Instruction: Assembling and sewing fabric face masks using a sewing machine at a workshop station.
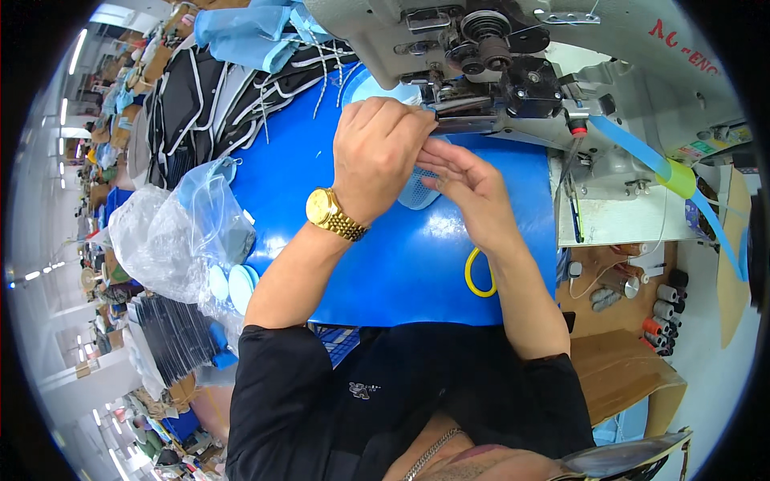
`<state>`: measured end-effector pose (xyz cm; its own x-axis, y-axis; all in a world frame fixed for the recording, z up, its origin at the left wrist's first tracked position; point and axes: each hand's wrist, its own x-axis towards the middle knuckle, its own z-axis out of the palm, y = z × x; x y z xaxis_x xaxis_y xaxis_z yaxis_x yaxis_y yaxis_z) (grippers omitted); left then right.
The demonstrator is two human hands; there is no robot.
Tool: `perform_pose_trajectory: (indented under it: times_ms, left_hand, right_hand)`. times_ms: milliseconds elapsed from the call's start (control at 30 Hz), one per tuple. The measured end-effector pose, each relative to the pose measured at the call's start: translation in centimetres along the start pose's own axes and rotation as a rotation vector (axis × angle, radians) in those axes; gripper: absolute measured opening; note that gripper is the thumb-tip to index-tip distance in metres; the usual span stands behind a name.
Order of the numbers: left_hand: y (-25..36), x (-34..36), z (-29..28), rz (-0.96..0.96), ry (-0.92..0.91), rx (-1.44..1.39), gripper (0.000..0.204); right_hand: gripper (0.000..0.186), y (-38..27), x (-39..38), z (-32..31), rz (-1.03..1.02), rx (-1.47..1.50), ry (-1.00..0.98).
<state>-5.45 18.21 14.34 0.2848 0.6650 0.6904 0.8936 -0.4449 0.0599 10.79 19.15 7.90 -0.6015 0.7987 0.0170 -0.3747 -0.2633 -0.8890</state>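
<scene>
Beneath the head of a sewing machine (481, 104), both of my hands meet at a light blue mesh piece (417, 192). My left hand (377, 156), with a gold watch at the wrist, is closed, its fingers curled down by the needle area. It grips the edge of the piece, though its fingertips are mostly hidden. My right hand (477, 188) pinches the mesh from the right between thumb and fingers. Light blue tape (634, 148) runs from the right toward the machine. More light blue material (369, 86) lies behind my left hand.
Yellow-handled scissors (480, 276) lie partly under my right forearm on the blue tabletop (385, 280). Black pieces with white edging (200, 104) are heaped at the far left. A clear plastic bag (172, 240) and light blue discs (241, 287) sit nearer. Thread spools (664, 311) stand lower right.
</scene>
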Motion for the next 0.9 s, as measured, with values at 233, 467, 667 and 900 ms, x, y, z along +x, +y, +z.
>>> perform_pose_trajectory:
  times_ms: [233,467,667,900]
  left_hand:
    - [0.2,-1.0,0.0,-0.047,0.015,-0.004,0.016]
    - [-0.3,-0.9,0.4,-0.04,0.064,-0.056,0.018]
    - [-0.5,-0.8,0.6,-0.031,0.075,-0.084,0.018]
    - [-0.1,-1.0,1.1,-0.057,0.087,-0.083,0.018]
  right_hand:
    - [0.04,-0.3,-3.6,-2.1,-0.001,-0.092,0.091]
    - [0.031,-5.5,-8.1,-7.4,-0.051,-0.378,0.279]
    - [0.028,-14.2,-11.7,-12.9,-0.41,-0.801,0.599]
    - [0.033,-25.4,-10.3,-18.6,-0.776,-1.154,0.864]
